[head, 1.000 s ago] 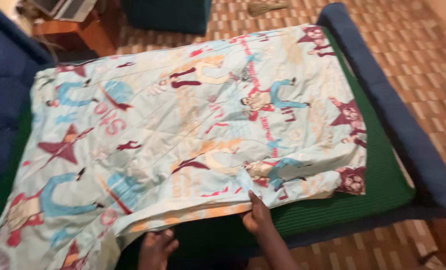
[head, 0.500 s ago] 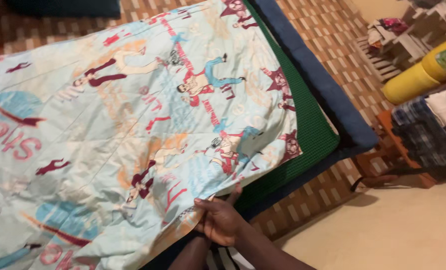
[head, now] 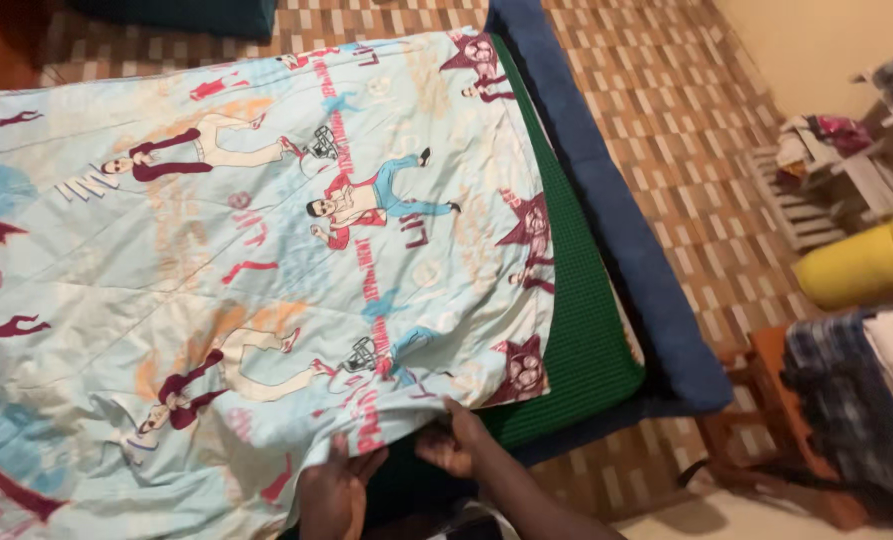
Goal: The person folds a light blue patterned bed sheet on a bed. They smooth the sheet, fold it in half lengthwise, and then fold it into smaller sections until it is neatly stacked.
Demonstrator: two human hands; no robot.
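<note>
- Left hand (head: 334, 492) grips the printed bedsheet (head: 256, 260) at the bed's near edge.
- Right hand (head: 453, 444) pinches the bedsheet hem beside the green mattress (head: 578, 330).

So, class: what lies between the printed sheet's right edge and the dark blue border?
In the head view, a green waffle-textured cover fills the strip between the printed sheet and the dark blue border.

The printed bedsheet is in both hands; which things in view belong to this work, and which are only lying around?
In use:
- printed bedsheet, its near edge gripped
- left hand and right hand on that edge
- green blanket under it
- blue mattress

Lying about:
- yellow roll
- white crate with clothes
- folded dark cloth
</note>
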